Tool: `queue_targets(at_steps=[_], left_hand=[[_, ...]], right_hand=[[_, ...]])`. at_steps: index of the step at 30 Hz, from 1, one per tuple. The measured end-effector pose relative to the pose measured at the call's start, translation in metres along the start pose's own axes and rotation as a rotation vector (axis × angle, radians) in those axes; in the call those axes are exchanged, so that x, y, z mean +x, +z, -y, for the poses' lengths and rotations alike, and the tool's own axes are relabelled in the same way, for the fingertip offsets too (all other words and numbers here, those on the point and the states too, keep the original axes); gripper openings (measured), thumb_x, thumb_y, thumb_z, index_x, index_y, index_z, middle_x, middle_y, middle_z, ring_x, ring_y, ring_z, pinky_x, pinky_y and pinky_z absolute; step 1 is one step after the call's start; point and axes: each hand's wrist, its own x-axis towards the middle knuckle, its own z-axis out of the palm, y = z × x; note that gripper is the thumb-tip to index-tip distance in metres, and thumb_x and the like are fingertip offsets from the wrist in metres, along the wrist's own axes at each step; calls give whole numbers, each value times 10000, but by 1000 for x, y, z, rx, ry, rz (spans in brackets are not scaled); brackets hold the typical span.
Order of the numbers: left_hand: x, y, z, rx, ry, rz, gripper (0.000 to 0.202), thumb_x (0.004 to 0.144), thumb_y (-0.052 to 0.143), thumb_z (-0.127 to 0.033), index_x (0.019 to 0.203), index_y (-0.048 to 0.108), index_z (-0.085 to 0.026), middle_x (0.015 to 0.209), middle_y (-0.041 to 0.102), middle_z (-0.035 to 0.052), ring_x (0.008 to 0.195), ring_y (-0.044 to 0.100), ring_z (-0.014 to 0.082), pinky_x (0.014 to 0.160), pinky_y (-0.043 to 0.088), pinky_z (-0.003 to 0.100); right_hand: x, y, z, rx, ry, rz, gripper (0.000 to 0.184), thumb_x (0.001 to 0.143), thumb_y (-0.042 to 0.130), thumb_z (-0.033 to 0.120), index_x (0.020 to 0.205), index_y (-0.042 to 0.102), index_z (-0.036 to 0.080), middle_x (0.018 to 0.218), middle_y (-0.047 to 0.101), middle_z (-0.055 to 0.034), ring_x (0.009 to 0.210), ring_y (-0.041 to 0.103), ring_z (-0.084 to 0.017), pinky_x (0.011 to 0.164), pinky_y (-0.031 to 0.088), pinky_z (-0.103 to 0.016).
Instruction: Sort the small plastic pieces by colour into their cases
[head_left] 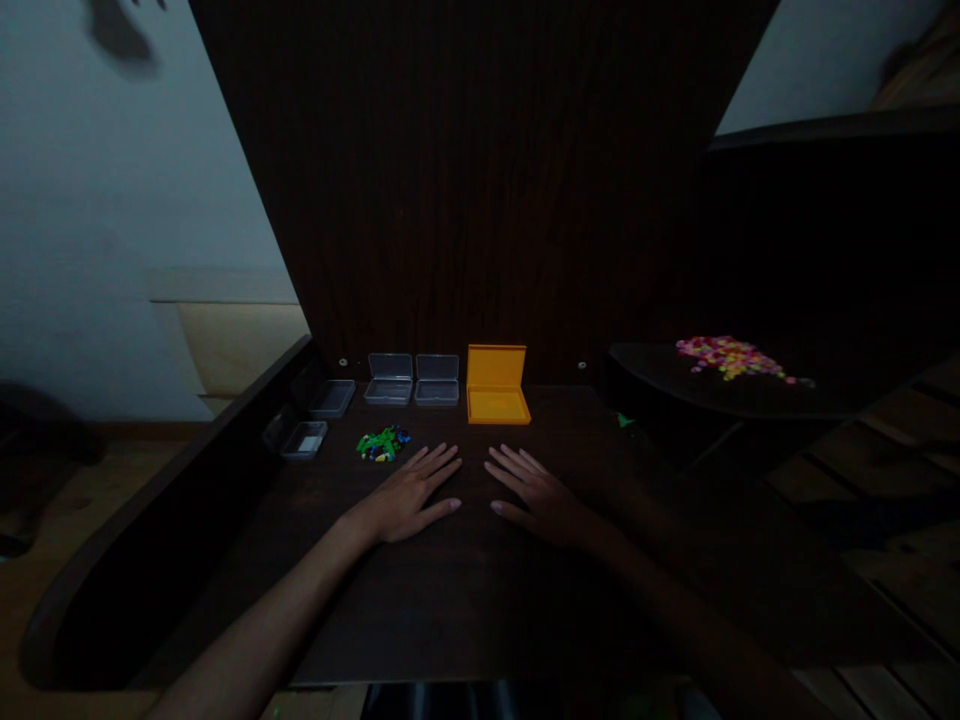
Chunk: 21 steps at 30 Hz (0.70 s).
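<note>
Left hand point(411, 497) and right hand point(546, 499) rest flat, fingers spread and holding nothing, seemingly to leave the pieces point(388, 440) beside the left fingers and box point(498, 404) beyond uncovered.

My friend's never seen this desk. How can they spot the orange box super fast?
Find the big dark wooden desk and follow it back to the tall dark panel. There, beyond the left hand and the right hand, sits the orange box with its lid up. Unlike the clear plastic boxes to its left, it's solid orange.
</note>
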Motion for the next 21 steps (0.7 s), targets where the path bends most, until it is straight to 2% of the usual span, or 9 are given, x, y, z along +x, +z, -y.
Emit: queue_targets(at_steps=[4, 21], left_hand=[[1, 0, 0, 1, -7, 11, 653, 945, 340, -567, 1497, 249, -229, 1568, 215, 80, 1459, 157, 243, 1190, 162, 470], [1, -1, 0, -3, 4, 10, 643, 947, 338, -564, 1495, 256, -236, 1568, 213, 82, 1458, 161, 240, 1189, 162, 468]], right_hand=[[0, 2, -1, 15, 1, -10, 634, 943, 381, 561, 1489, 290, 251, 1567, 216, -57, 1457, 139, -241, 1186, 150, -501], [1, -2, 0, 15, 17, 15, 652, 941, 364, 580, 1484, 306, 224, 1566, 216, -73, 1457, 136, -236, 1189, 140, -492]])
